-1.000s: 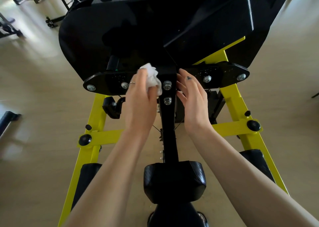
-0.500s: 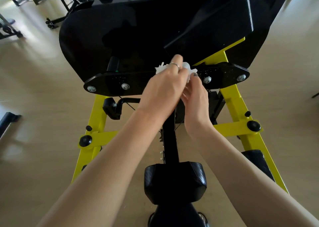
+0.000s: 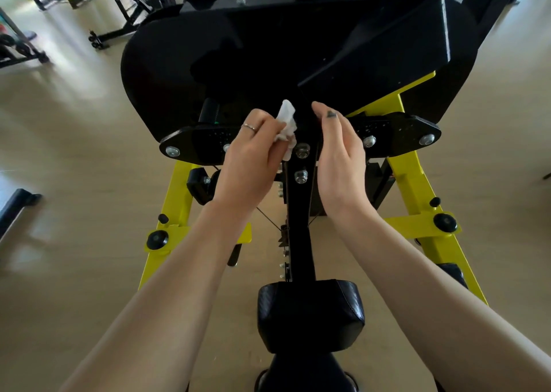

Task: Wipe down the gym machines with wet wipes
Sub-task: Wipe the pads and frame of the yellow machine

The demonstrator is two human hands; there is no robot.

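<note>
Wet wipe [image 3: 285, 126] white, crumpled, gripped in L hand [image 3: 253, 156] fingers, R hand [image 3: 340, 156] fingers relaxed, empty

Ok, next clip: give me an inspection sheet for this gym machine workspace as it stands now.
Surface: black central steel post with two silver bolts, crossing a black bolted crossbar.
Job's things: crumpled white wet wipe against the post's left side.
Clutter: nothing seen.
Hands: left hand grips the wipe; right hand lies open along the post's right side, holding nothing.
Cables: thin wires run diagonally to the post.
Surroundings: yellow steel frame, black padded cushion, beige floor, other machines far left.
</note>
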